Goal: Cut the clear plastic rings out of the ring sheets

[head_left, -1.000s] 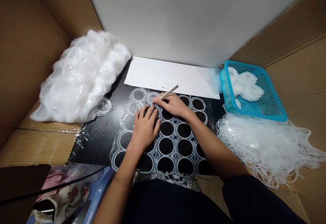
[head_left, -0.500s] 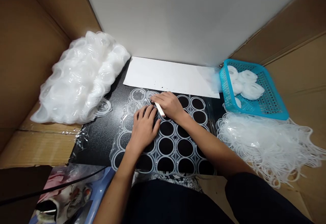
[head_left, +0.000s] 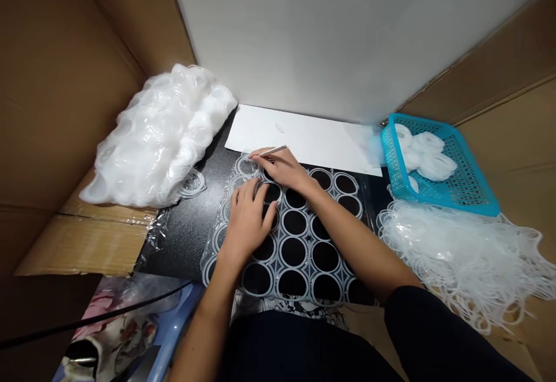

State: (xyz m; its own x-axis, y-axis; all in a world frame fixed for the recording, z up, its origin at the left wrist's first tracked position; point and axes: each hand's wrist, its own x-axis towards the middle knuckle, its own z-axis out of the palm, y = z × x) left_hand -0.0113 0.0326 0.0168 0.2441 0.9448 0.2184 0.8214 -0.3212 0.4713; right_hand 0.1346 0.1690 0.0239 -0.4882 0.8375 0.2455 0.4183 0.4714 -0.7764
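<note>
A translucent plastic sheet of joined rings [head_left: 309,237] lies on the black table. My left hand [head_left: 248,220] rests on its left part, fingers spread and pressing down. My right hand [head_left: 284,169] is at the sheet's far edge, closed around a slim white pen-like tool [head_left: 273,151]. The tool's tip points left, near a ring [head_left: 247,166] at the far left corner. Whether the tip touches the sheet, I cannot tell.
A white board [head_left: 304,139] lies behind the sheet, with a small clear scrap [head_left: 280,128] on it. Bagged white rings [head_left: 156,139] are piled at left. On the right are a blue basket [head_left: 478,182] holding ring bundles and a heap of thin plastic loops [head_left: 452,249]. Cardboard walls flank the table.
My right hand has moved slightly up the sheet, and the tool has swung from pointing towards me to lying nearly crosswise. A clear scrap now shows on the board. The whole view has shifted.
</note>
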